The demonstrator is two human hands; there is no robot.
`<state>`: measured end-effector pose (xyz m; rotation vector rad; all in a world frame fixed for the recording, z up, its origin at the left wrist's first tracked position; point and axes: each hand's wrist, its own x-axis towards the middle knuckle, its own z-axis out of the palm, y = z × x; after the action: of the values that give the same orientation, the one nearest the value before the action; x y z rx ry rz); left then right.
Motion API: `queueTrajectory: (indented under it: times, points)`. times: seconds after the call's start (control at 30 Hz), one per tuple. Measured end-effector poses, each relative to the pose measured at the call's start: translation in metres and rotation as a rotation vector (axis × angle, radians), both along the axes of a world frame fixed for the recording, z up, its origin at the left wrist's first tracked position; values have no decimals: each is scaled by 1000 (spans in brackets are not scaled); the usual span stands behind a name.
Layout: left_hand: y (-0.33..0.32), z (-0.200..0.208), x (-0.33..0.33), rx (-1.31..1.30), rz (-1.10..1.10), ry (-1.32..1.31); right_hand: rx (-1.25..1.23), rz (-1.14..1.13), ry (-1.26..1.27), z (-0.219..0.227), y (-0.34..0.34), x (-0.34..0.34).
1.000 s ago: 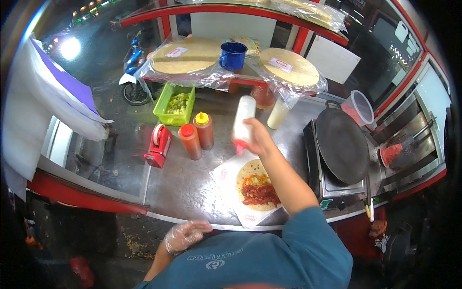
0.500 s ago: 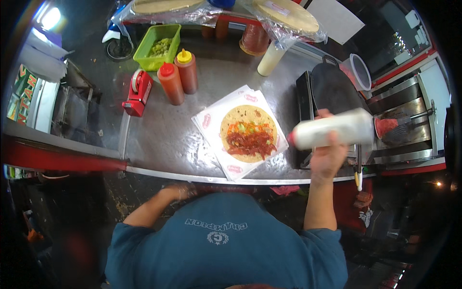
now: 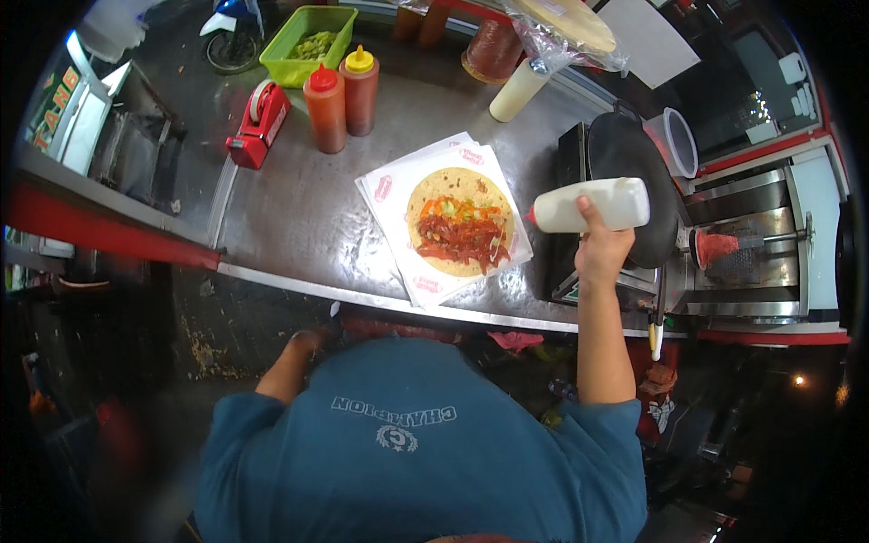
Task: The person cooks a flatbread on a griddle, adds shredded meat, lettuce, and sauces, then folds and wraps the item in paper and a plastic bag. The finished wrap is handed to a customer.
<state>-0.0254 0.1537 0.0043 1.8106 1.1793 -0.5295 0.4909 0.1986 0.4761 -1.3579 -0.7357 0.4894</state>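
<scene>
My right hand (image 3: 602, 252) is wrapped round a white squeeze bottle (image 3: 608, 203). The bottle lies nearly level, its red tip pointing left, just off the right edge of a round flatbread (image 3: 460, 181). Shredded meat in red-brown sauce (image 3: 462, 240) covers the flatbread's lower half, with a strip of orange and green vegetable bits above it. Beneath the bread are several sheets of white printed paper (image 3: 387, 185), fanned at the corners. My left hand (image 3: 312, 342) hangs low by my body, below the counter's front edge; its fingers are too dark to make out.
On the steel counter (image 3: 317, 226) stand a red tape dispenser (image 3: 258, 125), a red-capped sauce bottle (image 3: 326, 110), a yellow-capped one (image 3: 359, 92) and a green tub (image 3: 299, 68) of chopped greens. A pale bottle (image 3: 519, 90) stands farther back. A dark round griddle (image 3: 629, 163) and vertical grill (image 3: 751, 244) are right.
The squeeze bottle in my right hand has shifted left and slightly up, toward the flatbread. My left hand has moved slightly left. The whole view has also shifted a little.
</scene>
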Motion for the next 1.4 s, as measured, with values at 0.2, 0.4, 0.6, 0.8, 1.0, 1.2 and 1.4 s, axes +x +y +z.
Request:
queueTrajectory:
  times: [0.2, 0.4, 0.6, 0.8, 1.0, 1.2, 1.4]
  points:
    - [1, -15, -36, 21, -104, 162, 23, 72, -12, 23, 8, -17]
    - [47, 10, -43, -130, -379, 281, 21, 98, -57, 22, 7, -34]
    - [41, -2, -44, 107, -390, 111, -38, 148, -141, 7, 10, -49]
    - [68, 197, 29, -99, -289, -198, -3, 185, -78, 3, 24, -65]
    - [108, 358, 72, -418, 55, -971, -49, 246, -57, -1, 35, -63]
    - [152, 359, 174, 315, 209, -635, -7, 299, 59, -5, 70, -60]
    - [171, 336, 215, 462, 117, -501, 9, 360, 85, -17, 87, -71]
